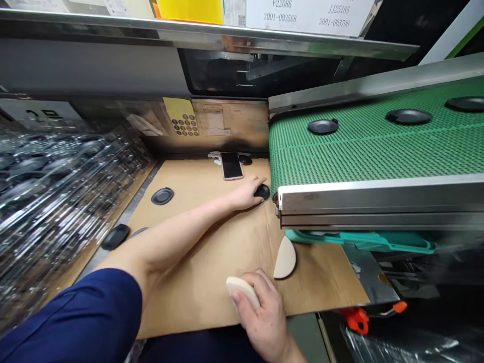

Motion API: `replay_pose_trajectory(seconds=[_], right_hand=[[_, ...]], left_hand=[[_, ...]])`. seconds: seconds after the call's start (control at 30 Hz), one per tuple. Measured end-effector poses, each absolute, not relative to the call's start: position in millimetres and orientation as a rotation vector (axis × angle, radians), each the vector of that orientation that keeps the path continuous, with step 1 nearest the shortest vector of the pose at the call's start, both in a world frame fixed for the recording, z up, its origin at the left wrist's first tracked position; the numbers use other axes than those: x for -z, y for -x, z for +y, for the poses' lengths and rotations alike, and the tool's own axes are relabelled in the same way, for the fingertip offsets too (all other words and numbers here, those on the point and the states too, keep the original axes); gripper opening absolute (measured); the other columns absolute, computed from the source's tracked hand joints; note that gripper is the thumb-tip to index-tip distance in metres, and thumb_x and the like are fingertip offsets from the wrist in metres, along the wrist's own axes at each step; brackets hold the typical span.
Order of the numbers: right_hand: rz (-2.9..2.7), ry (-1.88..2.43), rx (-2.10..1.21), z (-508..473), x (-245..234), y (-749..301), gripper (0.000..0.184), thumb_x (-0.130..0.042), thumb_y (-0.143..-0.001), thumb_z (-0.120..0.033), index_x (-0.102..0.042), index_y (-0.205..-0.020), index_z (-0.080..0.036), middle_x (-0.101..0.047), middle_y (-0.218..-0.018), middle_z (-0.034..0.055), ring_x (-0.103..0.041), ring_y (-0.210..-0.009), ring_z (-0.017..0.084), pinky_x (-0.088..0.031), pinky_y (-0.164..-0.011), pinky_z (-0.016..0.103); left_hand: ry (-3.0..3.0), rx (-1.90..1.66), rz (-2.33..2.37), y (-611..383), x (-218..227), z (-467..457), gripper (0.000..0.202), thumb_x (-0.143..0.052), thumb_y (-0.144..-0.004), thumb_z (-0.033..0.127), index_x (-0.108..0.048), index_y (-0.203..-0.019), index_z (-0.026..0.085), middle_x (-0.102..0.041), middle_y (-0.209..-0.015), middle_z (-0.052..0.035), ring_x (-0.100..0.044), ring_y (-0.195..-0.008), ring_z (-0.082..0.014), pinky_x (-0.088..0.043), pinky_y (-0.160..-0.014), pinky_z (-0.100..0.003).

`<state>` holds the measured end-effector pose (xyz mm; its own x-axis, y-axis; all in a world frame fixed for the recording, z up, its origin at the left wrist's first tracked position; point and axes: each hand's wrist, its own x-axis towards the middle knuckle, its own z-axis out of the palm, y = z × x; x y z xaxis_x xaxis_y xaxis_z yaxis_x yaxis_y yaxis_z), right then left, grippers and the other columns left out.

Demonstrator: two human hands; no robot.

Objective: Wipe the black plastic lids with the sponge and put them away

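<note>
My left hand (247, 193) reaches far across the cardboard (212, 242), thumb and fingers closed at the left edge of a round black plastic piece (262, 191) beside the conveyor's end. Nearer to me, my right hand (266, 310) grips a cream pad (242, 291) with a rounded edge, partly covered by the fingers. A cream half-disc (285, 258) lies on the cardboard just beyond that hand. Other black pieces rest around the left arm: a round one (162, 195), another at the left edge (115, 237), and one half hidden by the forearm.
A green mesh conveyor belt (340, 156) on the right carries black pieces (323, 126). A phone (232, 166) lies at the back beside another black piece (245, 160). Stacked clear-plastic trays (45, 186) fill the left side. A metal shelf edge (212, 34) crosses overhead. Orange-red handles (356, 319) stick out lower right.
</note>
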<state>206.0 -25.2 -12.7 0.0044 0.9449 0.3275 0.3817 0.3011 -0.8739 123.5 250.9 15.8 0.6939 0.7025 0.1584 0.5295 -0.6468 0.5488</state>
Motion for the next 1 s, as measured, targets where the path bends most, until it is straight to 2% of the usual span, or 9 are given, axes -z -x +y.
replay_pose_trajectory(seconds=[0.13,0.3,0.4,0.5,0.57,0.67,0.77,0.83,1.0], right_hand=[[-1.503,1.281,-0.668,-27,14,-206,0.007,-0.061,-0.097,-0.029,-0.064,-0.096,-0.022,-0.062,-0.083,-0.0006,-0.061,-0.076,0.014,-0.048,-0.069,0.026],[-1.403,1.327,-0.666,-26,11,-206,0.008,-0.062,-0.097,-0.030,-0.065,-0.098,-0.022,-0.063,-0.086,-0.0004,-0.061,-0.078,0.014,-0.049,-0.072,0.028],[-1.410,1.333,-0.717,-30,4,-201,0.007,-0.064,-0.096,-0.030,-0.065,-0.099,-0.023,-0.063,-0.085,-0.0011,-0.060,-0.077,0.014,-0.049,-0.072,0.028],[-1.480,1.287,-0.767,-39,-5,-189,0.006,-0.065,-0.095,-0.027,-0.065,-0.101,-0.024,-0.063,-0.087,-0.0017,-0.061,-0.077,0.013,-0.049,-0.071,0.027],[-1.573,1.221,-0.806,-44,-12,-181,0.010,-0.066,-0.095,-0.024,-0.066,-0.105,-0.025,-0.064,-0.090,-0.0013,-0.062,-0.079,0.013,-0.051,-0.072,0.026],[-1.665,1.173,-0.761,-48,-20,-175,0.018,-0.067,-0.093,-0.020,-0.066,-0.110,-0.025,-0.067,-0.093,-0.0001,-0.065,-0.082,0.014,-0.053,-0.072,0.027],[-1.678,1.250,-0.538,-49,-23,-176,0.023,-0.068,-0.091,-0.014,-0.066,-0.112,-0.023,-0.069,-0.094,0.0024,-0.065,-0.083,0.015,-0.054,-0.073,0.029],[-1.738,1.294,-0.382,-49,-23,-177,0.024,-0.069,-0.090,-0.013,-0.067,-0.112,-0.021,-0.069,-0.093,0.0043,-0.065,-0.082,0.017,-0.054,-0.074,0.032],[-2.023,1.271,-0.148,-42,-21,-163,0.018,-0.062,-0.094,-0.016,-0.067,-0.112,-0.015,-0.070,-0.089,0.0077,-0.063,-0.078,0.019,-0.052,-0.070,0.035]], left_hand=[[-2.439,-0.422,0.908,-65,-25,185,0.073,-0.063,-0.085,0.023,-0.038,-0.153,0.014,-0.049,-0.135,-0.0179,-0.053,-0.127,-0.0304,-0.043,-0.113,-0.047],[-2.264,-0.248,0.744,-2,-42,96,0.077,-0.065,-0.090,0.031,-0.030,-0.158,0.028,-0.050,-0.138,-0.0136,-0.057,-0.122,-0.0267,-0.049,-0.106,-0.043],[-2.008,-0.429,0.698,16,-43,61,0.073,-0.071,-0.088,0.030,-0.039,-0.154,0.031,-0.051,-0.139,-0.0118,-0.054,-0.130,-0.0266,-0.044,-0.112,-0.044],[-1.470,-0.641,0.647,20,-34,37,0.065,-0.074,-0.086,0.028,-0.051,-0.147,0.031,-0.053,-0.140,-0.0110,-0.051,-0.137,-0.0296,-0.040,-0.116,-0.045],[-1.020,-0.741,0.576,17,-26,24,0.057,-0.066,-0.090,0.033,-0.055,-0.145,0.027,-0.056,-0.139,-0.0115,-0.054,-0.135,-0.0309,-0.041,-0.115,-0.046],[-0.543,-0.810,0.499,9,-20,13,0.051,-0.048,-0.096,0.042,-0.062,-0.138,0.017,-0.063,-0.131,-0.0137,-0.062,-0.122,-0.0285,-0.044,-0.111,-0.045],[-0.392,-0.842,0.474,3,-19,9,0.054,-0.036,-0.100,0.046,-0.069,-0.126,0.012,-0.069,-0.116,-0.0139,-0.064,-0.113,-0.0260,-0.044,-0.111,-0.042],[-0.375,-0.860,0.469,2,-17,9,0.051,-0.036,-0.101,0.043,-0.070,-0.125,0.013,-0.070,-0.113,-0.0125,-0.064,-0.114,-0.0251,-0.043,-0.112,-0.041],[-0.370,-0.803,0.413,-2,-7,7,0.055,-0.039,-0.094,0.039,-0.064,-0.136,0.014,-0.069,-0.125,-0.0126,-0.061,-0.125,-0.0296,-0.038,-0.118,-0.048]])
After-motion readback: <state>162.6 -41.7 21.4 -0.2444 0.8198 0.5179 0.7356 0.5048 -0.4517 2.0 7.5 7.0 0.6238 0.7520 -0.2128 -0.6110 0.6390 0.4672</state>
